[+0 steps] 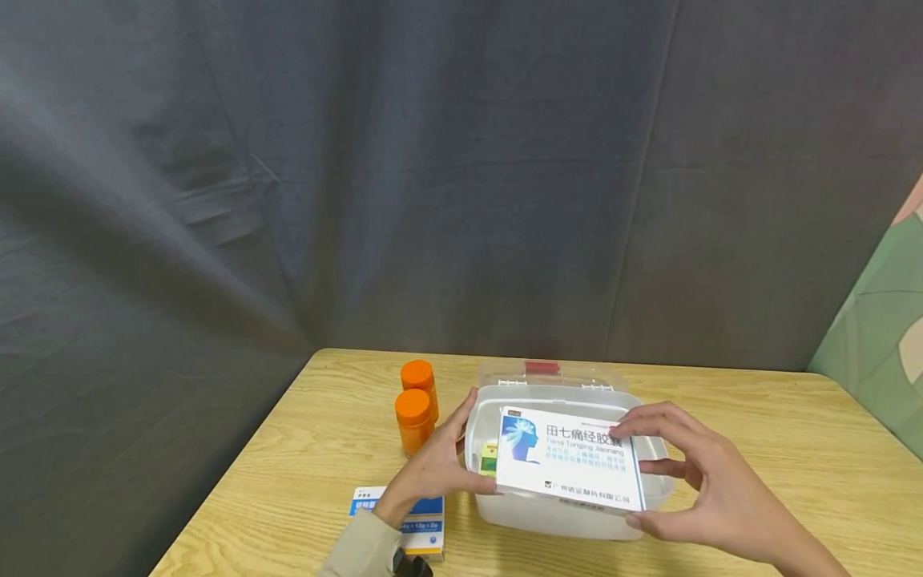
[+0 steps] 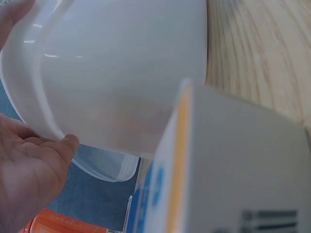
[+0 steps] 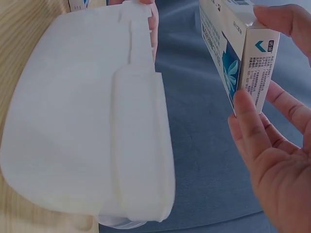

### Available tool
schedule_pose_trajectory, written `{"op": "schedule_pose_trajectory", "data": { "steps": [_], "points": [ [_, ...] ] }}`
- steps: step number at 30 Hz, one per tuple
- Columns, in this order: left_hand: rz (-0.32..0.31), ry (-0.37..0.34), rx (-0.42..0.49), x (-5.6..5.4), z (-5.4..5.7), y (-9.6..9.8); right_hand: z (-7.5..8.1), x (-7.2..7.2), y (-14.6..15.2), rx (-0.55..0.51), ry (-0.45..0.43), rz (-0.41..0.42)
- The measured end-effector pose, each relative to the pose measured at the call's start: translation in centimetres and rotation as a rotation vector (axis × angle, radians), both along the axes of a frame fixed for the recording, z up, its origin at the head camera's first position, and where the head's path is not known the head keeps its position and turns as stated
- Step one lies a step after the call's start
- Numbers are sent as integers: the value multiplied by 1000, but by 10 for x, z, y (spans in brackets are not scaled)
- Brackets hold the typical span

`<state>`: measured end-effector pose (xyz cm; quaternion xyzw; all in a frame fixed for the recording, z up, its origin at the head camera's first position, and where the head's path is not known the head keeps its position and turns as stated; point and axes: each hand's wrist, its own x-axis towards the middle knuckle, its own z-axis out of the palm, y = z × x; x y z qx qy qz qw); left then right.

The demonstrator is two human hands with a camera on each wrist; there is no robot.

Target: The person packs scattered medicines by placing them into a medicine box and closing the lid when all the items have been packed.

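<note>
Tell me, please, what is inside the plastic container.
A green item shows inside the plastic container, near its left side; the white box held above hides much of the interior.

Counter (image 1: 779,449): pale, yellowish wood grain. Two orange bottles (image 1: 414,423) with orange caps upright on its left part, one behind the other, front one overlapping the rear. Nearer the front edge, a white-and-blue carton (image 1: 425,527), partly hidden, orange stripe along its near end. Backdrop: dark grey cloth (image 1: 461,200), creased at left, vertical seam right of centre. Far right: green patterned surface (image 1: 868,320), pink and cream patches.
</note>
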<state>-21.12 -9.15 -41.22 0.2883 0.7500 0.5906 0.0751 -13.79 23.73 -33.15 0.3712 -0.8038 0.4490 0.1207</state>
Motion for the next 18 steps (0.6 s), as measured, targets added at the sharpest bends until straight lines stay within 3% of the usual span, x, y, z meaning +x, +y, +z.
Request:
{"op": "schedule_pose_trajectory", "data": {
  "steps": [18],
  "points": [
    [-31,-12,24,-1,1,-1,-10,-23,-1,-42,-55,15]
  ]
}}
